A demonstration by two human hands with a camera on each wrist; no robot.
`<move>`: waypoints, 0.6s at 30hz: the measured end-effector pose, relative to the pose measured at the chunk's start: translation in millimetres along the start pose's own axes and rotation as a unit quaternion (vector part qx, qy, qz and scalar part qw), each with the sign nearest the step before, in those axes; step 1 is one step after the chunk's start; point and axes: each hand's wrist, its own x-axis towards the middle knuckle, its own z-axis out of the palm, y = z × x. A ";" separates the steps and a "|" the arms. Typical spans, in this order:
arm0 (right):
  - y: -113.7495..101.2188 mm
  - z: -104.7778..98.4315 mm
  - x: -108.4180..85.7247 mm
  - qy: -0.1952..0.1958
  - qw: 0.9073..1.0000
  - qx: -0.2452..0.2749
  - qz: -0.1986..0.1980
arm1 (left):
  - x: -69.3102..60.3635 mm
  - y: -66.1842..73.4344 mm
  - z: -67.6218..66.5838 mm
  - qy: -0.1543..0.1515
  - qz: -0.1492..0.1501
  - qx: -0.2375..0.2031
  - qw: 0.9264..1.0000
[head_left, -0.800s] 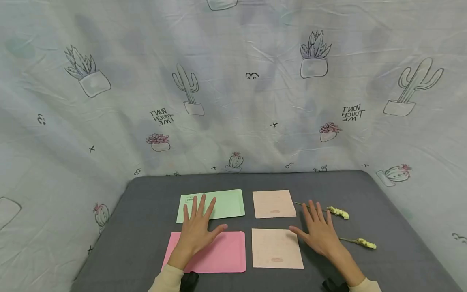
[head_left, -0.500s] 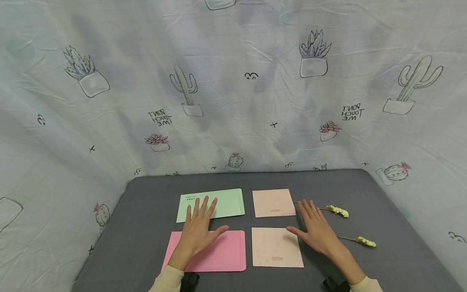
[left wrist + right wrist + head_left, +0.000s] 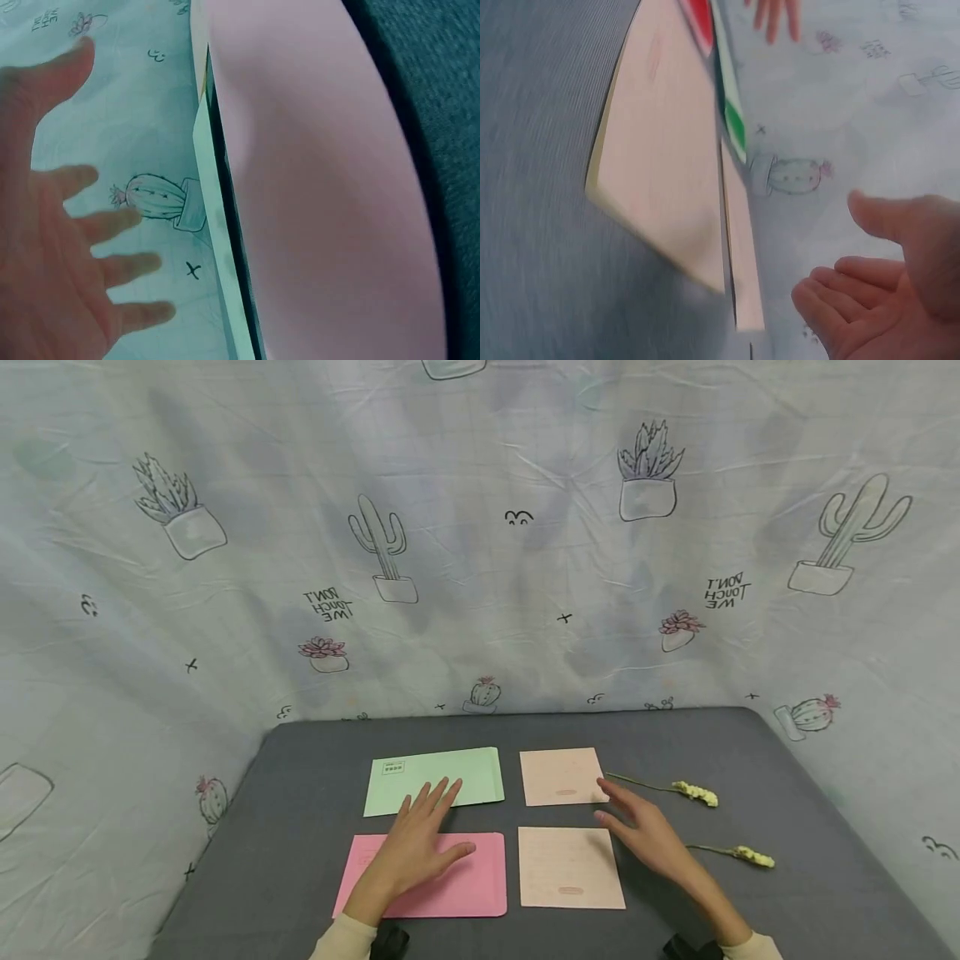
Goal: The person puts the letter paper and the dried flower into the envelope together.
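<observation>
A pink envelope lies at the near left, with a light green envelope behind it. My left hand hovers over the pink one, fingers spread and fingertips in front of the green one's near edge. Two square beige sheets lie to the right, a far sheet and a near sheet. By their right edges my right hand is held in the air, turned partly on its side. Its fingers bend slightly and hold nothing in the right wrist view, where the palm shows.
Two yellow flower sprigs, a far sprig and a near sprig, lie right of the sheets; the near stem runs toward my right forearm. The dark grey tabletop ends at a pale cactus-print cloth hanging behind and at both sides.
My left hand has drawn back slightly toward me, off the green envelope. My right hand has rolled onto its side, its fingers closer together and bending. The papers and flowers lie as before.
</observation>
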 end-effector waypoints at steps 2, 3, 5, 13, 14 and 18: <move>-0.2 2.1 0.4 0.000 0.999 0.049 0.001 | -1.6 0.7 -0.3 -0.017 0.016 -0.011 1.000; -0.5 3.1 0.9 0.001 0.998 0.069 0.005 | -2.7 1.3 -0.5 -0.026 0.024 -0.014 0.999; -1.3 3.7 2.1 -0.006 0.995 0.100 0.017 | -4.4 2.3 -0.5 -0.042 0.035 -0.017 0.998; -0.2 2.3 5.2 -0.066 0.971 0.224 0.046 | -7.7 2.8 0.4 -0.073 0.049 0.001 0.996; 0.2 3.2 5.4 -0.069 0.970 0.230 0.046 | -8.2 2.8 0.3 -0.077 0.050 0.002 0.996; 0.8 8.5 5.2 -0.078 0.961 0.257 0.065 | -10.5 3.4 1.0 -0.089 0.051 0.004 0.995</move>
